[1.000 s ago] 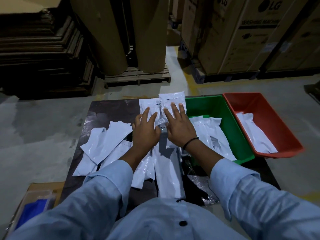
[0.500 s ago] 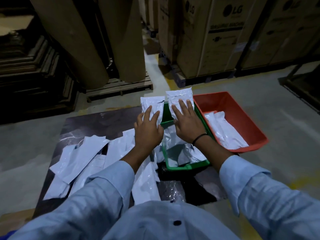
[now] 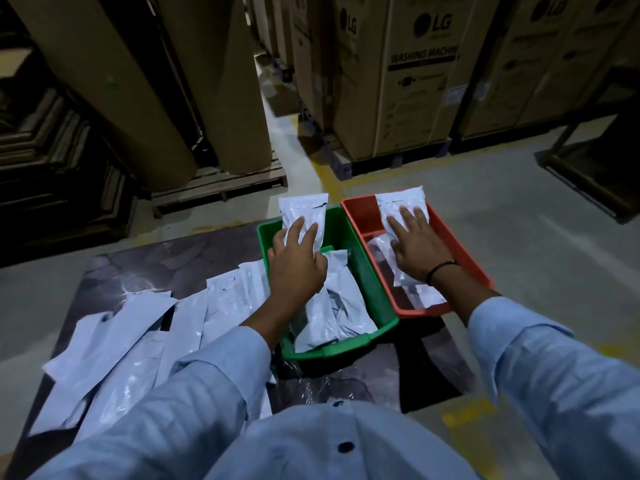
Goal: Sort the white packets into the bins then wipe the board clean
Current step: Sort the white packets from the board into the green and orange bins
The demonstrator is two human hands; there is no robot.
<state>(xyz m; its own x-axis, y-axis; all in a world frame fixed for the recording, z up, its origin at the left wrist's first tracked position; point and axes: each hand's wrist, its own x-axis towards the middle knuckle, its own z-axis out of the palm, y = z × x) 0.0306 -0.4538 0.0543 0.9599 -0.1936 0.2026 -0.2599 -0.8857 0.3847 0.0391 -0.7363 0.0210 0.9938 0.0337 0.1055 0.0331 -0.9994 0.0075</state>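
My left hand holds a white packet above the green bin, fingers on top and thumb hidden beneath. Another white packet lies inside that bin. My right hand holds a second packet the same way over the red bin, which has packets in it. Several loose white packets lie overlapping on the left half of the dark board. Both bins stand side by side on the board's right part.
A crumpled clear plastic film lies on the board in front of the green bin. Big cardboard rolls on a wooden pallet stand behind the board. LG washing machine boxes stand at the back right on grey concrete floor.
Both hands lifted a packet each from the board and carried them right. The left packet now hangs over the green bin, the right one over the red bin.
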